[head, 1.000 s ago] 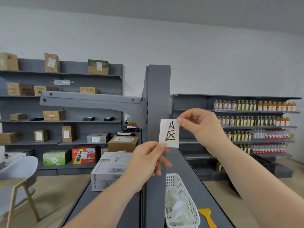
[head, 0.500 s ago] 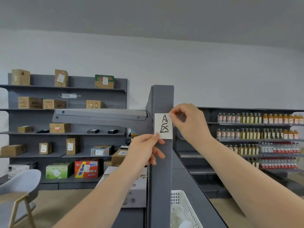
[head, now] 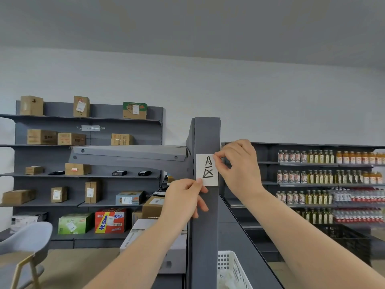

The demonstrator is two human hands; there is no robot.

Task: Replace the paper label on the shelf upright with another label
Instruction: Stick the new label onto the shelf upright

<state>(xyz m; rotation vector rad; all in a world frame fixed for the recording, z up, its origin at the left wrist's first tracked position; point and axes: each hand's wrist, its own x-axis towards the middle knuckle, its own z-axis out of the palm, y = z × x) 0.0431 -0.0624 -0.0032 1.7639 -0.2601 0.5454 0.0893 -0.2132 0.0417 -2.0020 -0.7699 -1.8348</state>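
A white wall (head: 250,101) backs a stockroom lined with grey shelving: a long unit (head: 87,178) at left carrying cardboard boxes (head: 41,137), and a rack at right filled with rows of bottles (head: 325,177). In the foreground stands the grey shelf upright (head: 206,226), a vertical post with a grey bracket arm (head: 127,156) running off its left side. A grey chair (head: 27,243) sits at the lower left edge, and a white perforated basket (head: 231,270) sits at the foot of the post, just to its right. Two bare forearms reach up from the bottom of the frame. The right hand (head: 239,170) pinches the top right corner of the paper label (head: 206,169) between thumb and forefinger, the remaining fingers curled. The left hand (head: 183,200) grips the label's bottom left corner, thumb on the front of the paper and fingers tucked behind. The label, a small white rectangle marked with two black hand-drawn characters, lies against the front face of the upright, level with the bracket arm, its right edge reaching the post's right edge.
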